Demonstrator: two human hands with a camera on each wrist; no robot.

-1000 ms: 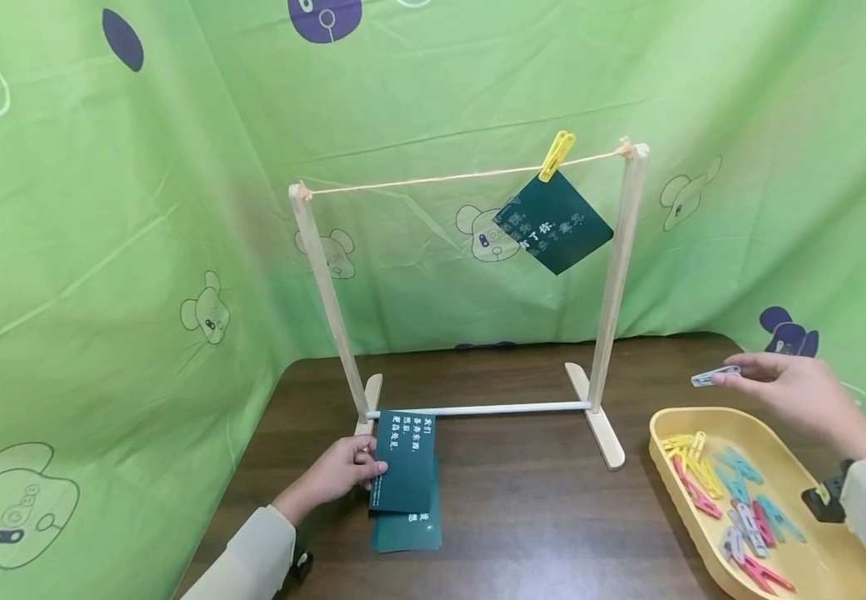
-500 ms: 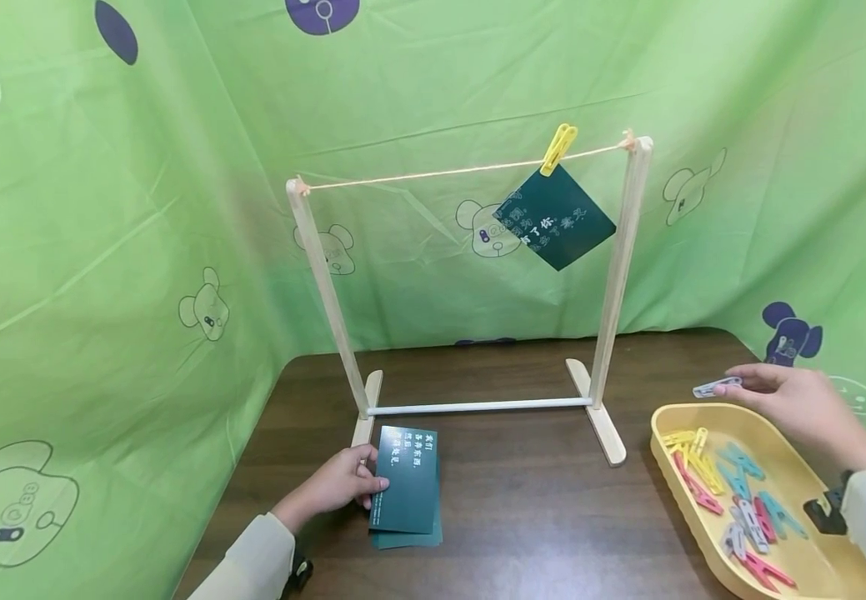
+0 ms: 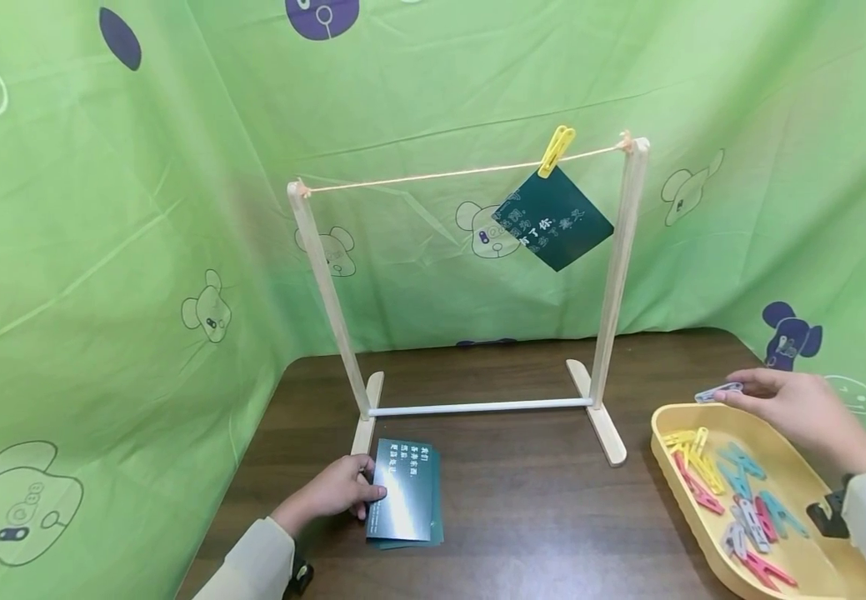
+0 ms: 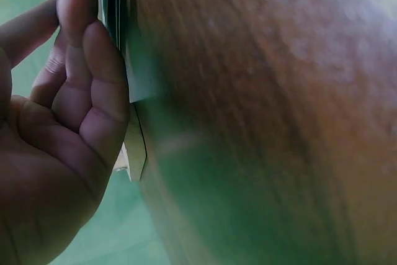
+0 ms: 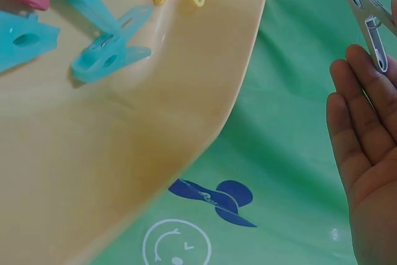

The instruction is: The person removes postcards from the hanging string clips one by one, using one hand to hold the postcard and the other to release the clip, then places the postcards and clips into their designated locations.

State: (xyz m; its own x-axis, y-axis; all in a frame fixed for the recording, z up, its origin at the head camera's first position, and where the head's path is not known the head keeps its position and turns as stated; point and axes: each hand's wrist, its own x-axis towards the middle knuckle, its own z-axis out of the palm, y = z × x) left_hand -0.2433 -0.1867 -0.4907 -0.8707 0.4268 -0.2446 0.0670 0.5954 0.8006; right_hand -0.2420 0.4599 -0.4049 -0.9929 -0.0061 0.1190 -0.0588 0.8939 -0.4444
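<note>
My left hand [image 3: 337, 490] pinches the left edge of a dark green card [image 3: 402, 492] with white lettering. It lies over another green card [image 3: 437, 508], whose right and lower edges show. In the left wrist view the cards [image 4: 113, 10] appear edge-on by the fingertips. My right hand [image 3: 800, 408] pinches a pale grey clothespin [image 3: 718, 392] by one end above the tray's far rim; it also shows in the right wrist view, a grey clothespin [image 5: 367, 20] between thumb and fingers. A yellow clothespin [image 3: 556, 152] holds a green card [image 3: 555, 218] by its corner on the string.
A wooden frame [image 3: 623, 267] with a string [image 3: 433, 177] across its top stands at the back of the brown table [image 3: 523, 508]. At right, a yellow tray [image 3: 691, 533] holds several yellow, blue, pink and grey clothespins. Green cloth [image 3: 402, 308] hangs behind.
My left hand has drawn the top card down toward me, so it covers most of the card beneath. My right hand has sunk slightly toward the tray with the grey clothespin.
</note>
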